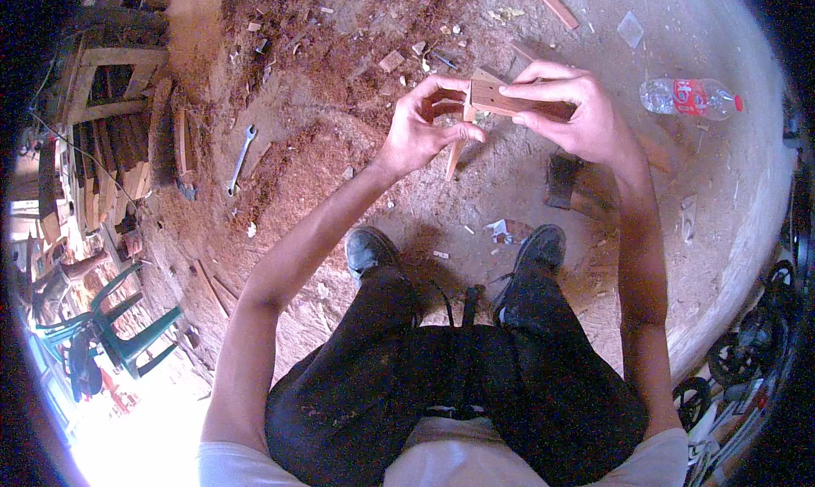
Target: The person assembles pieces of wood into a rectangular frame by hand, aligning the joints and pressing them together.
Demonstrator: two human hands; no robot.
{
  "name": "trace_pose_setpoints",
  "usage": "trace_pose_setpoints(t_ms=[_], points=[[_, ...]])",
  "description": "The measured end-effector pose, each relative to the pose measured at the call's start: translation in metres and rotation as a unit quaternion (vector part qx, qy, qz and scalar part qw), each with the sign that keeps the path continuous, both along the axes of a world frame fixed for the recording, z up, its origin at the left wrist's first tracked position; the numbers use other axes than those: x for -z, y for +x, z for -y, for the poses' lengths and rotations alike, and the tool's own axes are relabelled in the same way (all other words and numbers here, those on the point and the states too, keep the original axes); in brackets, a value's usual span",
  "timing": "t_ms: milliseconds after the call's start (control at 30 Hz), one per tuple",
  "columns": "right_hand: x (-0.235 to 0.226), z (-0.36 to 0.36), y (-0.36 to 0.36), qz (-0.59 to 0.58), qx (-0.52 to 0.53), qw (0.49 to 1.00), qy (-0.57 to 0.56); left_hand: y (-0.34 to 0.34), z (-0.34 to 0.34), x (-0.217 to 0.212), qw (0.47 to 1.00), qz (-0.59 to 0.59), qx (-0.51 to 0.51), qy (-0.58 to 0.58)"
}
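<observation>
Both hands are raised in front of me over the littered floor, working on small pieces of wood. My right hand [579,106] grips a brown wooden block [489,94] between thumb and fingers; small dark holes show in its face. Against the block's left end, my left hand [419,132] pinches a narrow, lighter wooden strip [455,154] that slants downward. The two pieces meet between my hands, but I cannot tell whether they are joined. Part of the block is hidden behind my right fingers.
A wrench [242,160] lies on the sawdust-covered floor at left. To the right lies a clear plastic bottle [722,101] with a red label. Beyond the wrench are stacked timber [100,160] and a green plastic chair [140,327]. Wheels [692,399] crowd the lower right edge.
</observation>
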State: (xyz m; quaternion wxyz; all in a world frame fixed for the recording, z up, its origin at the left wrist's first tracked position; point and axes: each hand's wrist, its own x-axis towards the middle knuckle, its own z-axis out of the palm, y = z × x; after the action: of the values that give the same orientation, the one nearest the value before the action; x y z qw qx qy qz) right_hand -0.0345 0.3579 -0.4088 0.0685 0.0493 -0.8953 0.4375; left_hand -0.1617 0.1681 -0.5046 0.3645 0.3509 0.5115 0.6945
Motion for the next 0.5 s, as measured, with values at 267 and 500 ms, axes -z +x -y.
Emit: trace_pose_setpoints(t_ms=[267,500], points=[[-0.0033,0.0014,-0.0005,0.01,0.004,1.0,-0.004,-0.002,-0.0007,0.005,1.0,-0.02,0.001,0.003],[-0.0029,0.0024,-0.0024,0.013,0.004,1.0,-0.003,-0.0031,0.0031,-0.0028,0.997,-0.074,-0.009,-0.004]])
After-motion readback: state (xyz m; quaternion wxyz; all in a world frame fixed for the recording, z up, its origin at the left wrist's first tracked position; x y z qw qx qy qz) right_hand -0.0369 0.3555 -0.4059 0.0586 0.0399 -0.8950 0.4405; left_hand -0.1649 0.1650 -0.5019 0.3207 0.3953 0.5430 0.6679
